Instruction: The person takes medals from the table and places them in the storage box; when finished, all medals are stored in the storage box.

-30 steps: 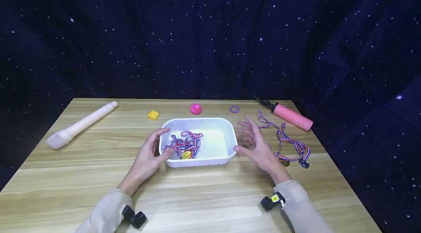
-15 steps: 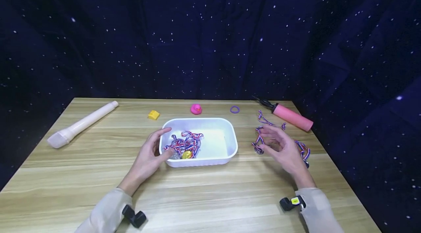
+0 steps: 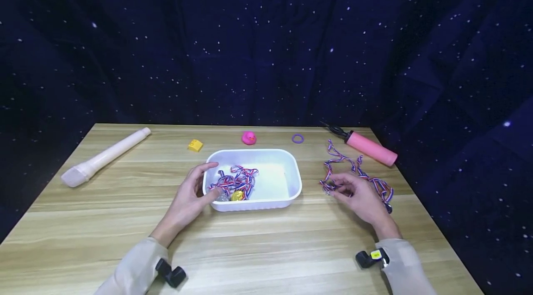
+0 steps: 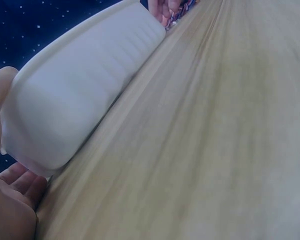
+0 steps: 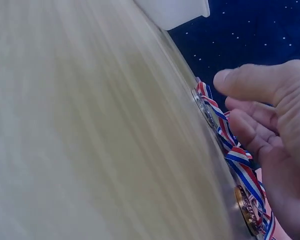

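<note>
My left hand (image 3: 189, 195) holds the left end of a white plastic tub (image 3: 258, 205), its thumb over the near rim and its fingers round the end. Inside the tub lie a gold medal (image 3: 237, 195), a silver medal (image 3: 223, 198) and tangled red-white-blue ribbons (image 3: 237, 178). My right hand (image 3: 362, 198) is low over more medals on the right, fingertips close beside a silver medal (image 5: 204, 107). Thumb and fingers stand apart there, close to the striped ribbon (image 5: 235, 155). A bronze-coloured medal (image 5: 246, 210) lies below that hand in the right wrist view.
Along the back of the wooden table are a yellow block (image 3: 195, 145), a pink rubber duck (image 3: 249, 138) and a purple ring (image 3: 297, 138). A white microphone-shaped object (image 3: 104, 158) lies at left, a pink hand pump (image 3: 370, 148) at right. A dark starry curtain (image 3: 266, 45) hangs behind.
My right hand has left the tub's right end, moved right to the medals and lowered, its fingers drawing closer together. The left hand and tub have stayed in place.
</note>
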Available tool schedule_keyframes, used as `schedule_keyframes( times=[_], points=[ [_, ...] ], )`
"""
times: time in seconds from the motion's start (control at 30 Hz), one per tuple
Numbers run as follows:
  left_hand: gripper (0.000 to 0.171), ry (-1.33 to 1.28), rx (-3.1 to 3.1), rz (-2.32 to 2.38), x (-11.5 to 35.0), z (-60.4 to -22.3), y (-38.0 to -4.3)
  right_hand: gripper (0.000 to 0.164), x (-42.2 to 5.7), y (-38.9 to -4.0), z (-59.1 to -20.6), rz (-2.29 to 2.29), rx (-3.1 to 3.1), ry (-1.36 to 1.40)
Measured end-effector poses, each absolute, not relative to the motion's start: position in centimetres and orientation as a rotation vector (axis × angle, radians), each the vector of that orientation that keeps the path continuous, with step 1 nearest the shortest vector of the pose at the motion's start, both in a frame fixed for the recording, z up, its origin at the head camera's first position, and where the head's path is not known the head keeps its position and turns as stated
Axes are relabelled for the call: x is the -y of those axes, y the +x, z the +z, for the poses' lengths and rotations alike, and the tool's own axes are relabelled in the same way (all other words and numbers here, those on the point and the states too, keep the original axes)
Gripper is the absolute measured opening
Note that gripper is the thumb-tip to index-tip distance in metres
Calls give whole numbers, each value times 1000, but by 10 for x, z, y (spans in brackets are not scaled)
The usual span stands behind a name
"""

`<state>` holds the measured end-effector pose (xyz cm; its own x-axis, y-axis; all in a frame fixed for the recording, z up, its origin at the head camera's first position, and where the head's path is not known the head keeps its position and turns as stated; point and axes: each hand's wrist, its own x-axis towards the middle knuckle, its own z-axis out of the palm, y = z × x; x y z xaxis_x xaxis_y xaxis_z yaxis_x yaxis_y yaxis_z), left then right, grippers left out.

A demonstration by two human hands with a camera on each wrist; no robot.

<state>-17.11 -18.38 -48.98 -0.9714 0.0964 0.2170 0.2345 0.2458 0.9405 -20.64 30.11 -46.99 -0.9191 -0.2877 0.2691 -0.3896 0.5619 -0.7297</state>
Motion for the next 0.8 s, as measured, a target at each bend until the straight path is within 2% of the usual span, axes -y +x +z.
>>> schedule_keyframes(
  times=[0.8],
  points=[
    [68, -284, 2401, -1850, 184, -489, -171, 36, -295, -203, -468, 970, 2806, 521]
  ],
)
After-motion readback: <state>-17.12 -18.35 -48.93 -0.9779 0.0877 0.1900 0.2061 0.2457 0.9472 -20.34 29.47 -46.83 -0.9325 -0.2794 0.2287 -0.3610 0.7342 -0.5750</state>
